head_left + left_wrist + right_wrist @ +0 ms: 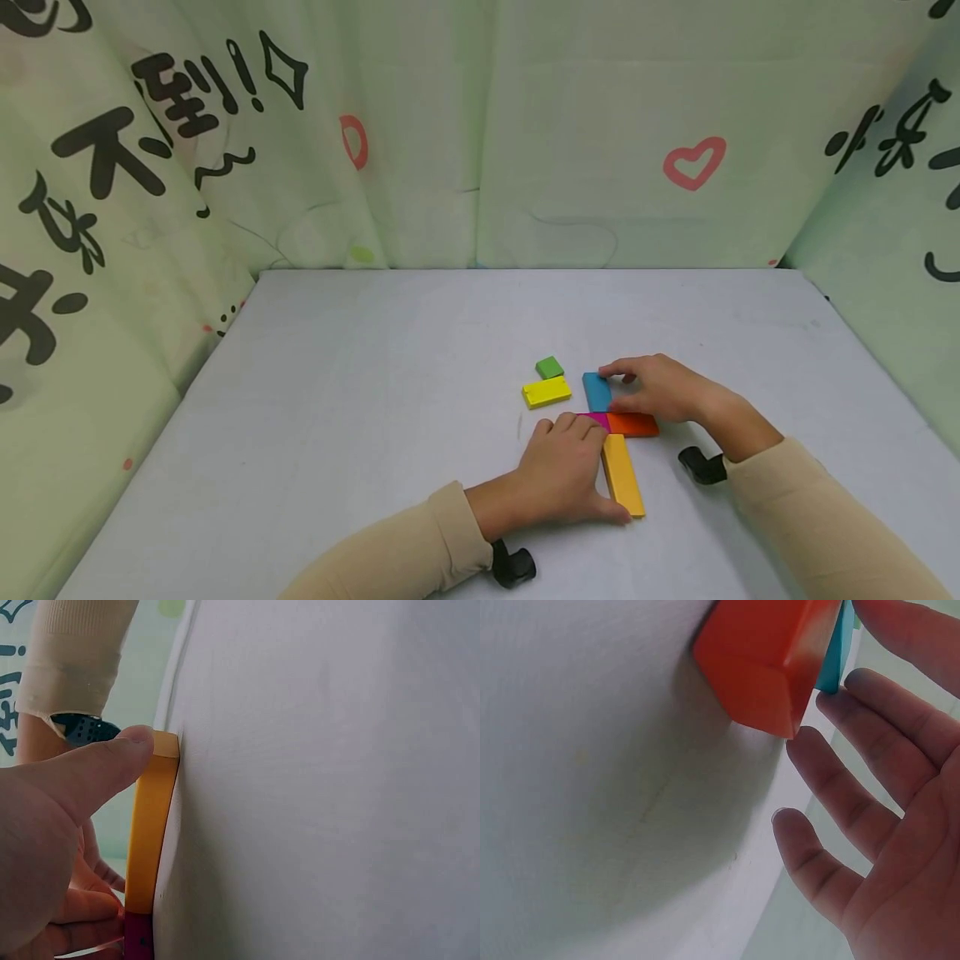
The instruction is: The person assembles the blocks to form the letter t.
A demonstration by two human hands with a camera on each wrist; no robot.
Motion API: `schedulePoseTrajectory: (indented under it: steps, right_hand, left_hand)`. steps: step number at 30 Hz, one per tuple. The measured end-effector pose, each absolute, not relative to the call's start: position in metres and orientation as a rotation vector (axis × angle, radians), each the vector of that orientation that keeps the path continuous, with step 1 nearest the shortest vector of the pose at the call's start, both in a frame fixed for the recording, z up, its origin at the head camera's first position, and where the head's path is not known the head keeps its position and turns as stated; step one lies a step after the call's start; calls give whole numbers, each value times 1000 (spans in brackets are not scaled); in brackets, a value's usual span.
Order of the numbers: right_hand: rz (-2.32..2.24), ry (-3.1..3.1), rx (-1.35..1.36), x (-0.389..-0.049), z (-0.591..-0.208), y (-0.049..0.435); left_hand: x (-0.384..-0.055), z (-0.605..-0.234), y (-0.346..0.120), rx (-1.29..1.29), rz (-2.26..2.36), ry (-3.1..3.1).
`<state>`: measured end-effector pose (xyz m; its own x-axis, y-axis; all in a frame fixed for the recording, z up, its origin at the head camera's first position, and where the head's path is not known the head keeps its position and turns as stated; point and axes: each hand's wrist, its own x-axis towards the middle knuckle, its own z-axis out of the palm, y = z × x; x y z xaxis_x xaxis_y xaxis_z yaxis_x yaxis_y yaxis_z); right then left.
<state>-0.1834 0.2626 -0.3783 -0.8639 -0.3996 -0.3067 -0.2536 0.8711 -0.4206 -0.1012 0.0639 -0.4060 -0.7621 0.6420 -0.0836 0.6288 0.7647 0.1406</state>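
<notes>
An amber block (623,479) lies lengthwise on the table, its far end against a magenta block (597,422) and an orange-red block (636,425). Above these sits a blue block (597,392). My left hand (564,471) grips the amber and magenta row, the thumb on the amber block's near end and the fingers by the magenta block, which they partly cover. With thumb and index finger my right hand (663,390) holds the blue block at its right side. In the right wrist view the other fingers spread beside the orange-red block (769,656).
A yellow block (547,392) and a small green block (550,367) lie left of the blue one, close together. All of them are on a white-covered table (337,400). Pale green curtains (420,133) with printed writing surround its back and sides.
</notes>
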Motion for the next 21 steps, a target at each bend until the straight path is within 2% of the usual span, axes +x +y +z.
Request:
schedulePoseTrajectory:
  steps: [21]
  right_hand:
    - [-532, 2668, -504, -185, -380, 264]
  left_hand:
    - [-108, -406, 66, 1003, 162, 2795]
